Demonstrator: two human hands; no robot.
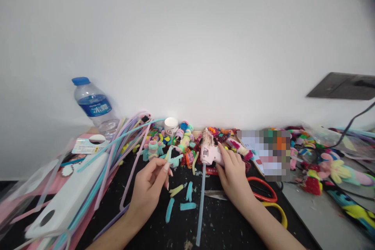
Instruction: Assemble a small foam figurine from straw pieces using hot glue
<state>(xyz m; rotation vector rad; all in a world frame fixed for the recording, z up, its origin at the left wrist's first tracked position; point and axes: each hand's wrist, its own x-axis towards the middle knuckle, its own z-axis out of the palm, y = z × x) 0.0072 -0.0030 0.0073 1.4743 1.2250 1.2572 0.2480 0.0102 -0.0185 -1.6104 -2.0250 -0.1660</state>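
"From the head view: pinching what with the left hand (152,183)?"

"Pinching a pale chenille strip (169,154) between thumb and fingertips."

"And with the right hand (234,170)?"

"Gripping a pink hot glue gun (215,155) by the handle, with a translucent glue stick (202,203) jutting back between both hands."

"Seeing what else?"

"Seeing cut chenille pieces (188,206) between the hands on the black surface (222,224), plus scissors (274,191) near the right hand."
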